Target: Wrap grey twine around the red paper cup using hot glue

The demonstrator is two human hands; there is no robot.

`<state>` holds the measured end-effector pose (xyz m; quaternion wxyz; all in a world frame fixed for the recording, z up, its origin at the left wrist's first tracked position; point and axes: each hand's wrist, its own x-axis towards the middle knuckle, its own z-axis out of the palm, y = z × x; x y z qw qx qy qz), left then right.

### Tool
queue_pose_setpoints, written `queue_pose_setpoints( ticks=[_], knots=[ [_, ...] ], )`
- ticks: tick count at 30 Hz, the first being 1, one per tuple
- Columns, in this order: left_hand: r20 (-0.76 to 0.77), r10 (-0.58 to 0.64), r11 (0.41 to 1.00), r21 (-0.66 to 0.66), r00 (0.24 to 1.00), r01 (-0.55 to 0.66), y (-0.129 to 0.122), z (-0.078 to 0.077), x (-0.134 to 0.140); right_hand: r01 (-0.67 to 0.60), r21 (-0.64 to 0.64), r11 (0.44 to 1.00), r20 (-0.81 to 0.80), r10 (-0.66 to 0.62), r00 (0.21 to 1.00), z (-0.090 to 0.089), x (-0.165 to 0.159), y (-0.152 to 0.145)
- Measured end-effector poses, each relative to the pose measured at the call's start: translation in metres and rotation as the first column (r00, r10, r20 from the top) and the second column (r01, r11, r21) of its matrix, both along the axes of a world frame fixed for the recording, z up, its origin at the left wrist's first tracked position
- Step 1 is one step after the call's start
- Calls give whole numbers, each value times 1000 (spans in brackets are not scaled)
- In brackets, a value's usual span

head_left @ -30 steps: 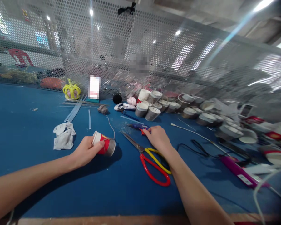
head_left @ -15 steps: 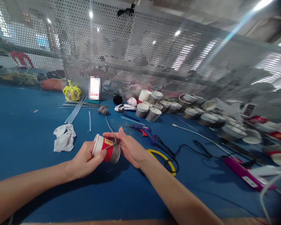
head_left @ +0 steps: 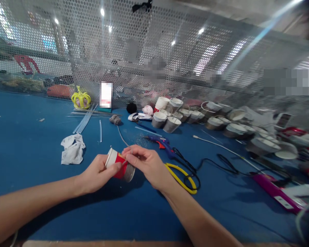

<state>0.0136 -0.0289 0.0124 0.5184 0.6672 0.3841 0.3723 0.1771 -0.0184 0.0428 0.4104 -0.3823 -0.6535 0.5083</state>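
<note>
My left hand (head_left: 99,173) is closed around a red and white paper cup (head_left: 113,157), tilted on its side above the table. Grey yarn is wound round the end of the cup that points right. At that end, my right hand (head_left: 146,163) pinches the grey yarn (head_left: 122,137) between thumb and fingers, close against the cup. The strand runs back to a small grey yarn ball (head_left: 115,119) on the table. To the right of my right hand lies a blue glue gun (head_left: 159,141) with a red trigger.
Several yarn-wrapped cups (head_left: 172,124) stand at the back right. Clear glue sticks (head_left: 84,120) and crumpled white material (head_left: 73,151) lie left. A yellow ring (head_left: 181,180), black cable and purple power strip (head_left: 275,192) are on the right. A perforated metal screen (head_left: 134,58) closes off the back.
My right hand has gone from extended fingers beside the cup to a pinch on the yarn. My left hand keeps its hold on the cup. The view has shifted slightly.
</note>
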Motion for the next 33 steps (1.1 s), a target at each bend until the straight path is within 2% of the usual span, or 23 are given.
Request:
queue_pose_setpoints(
  ticks=[5,10,18,24,33],
  knots=[
    [49,29,984,-180,998,-20,2,3,2,156,162,974,153,-181,972,6,8,-2],
    [58,-1,979,-204,998,13,3,5,3,159,251,955,216,-216,952,5,10,-1],
    [10,-79,986,-147,997,80,-2,5,4,153,325,933,307,-257,916,6,7,-1],
    [13,-130,989,-71,991,130,-4,6,2,151,300,942,336,-252,907,1,8,2],
    [-101,-114,988,91,988,123,-7,5,-1,152,245,957,397,-243,885,-2,6,2]
  ],
)
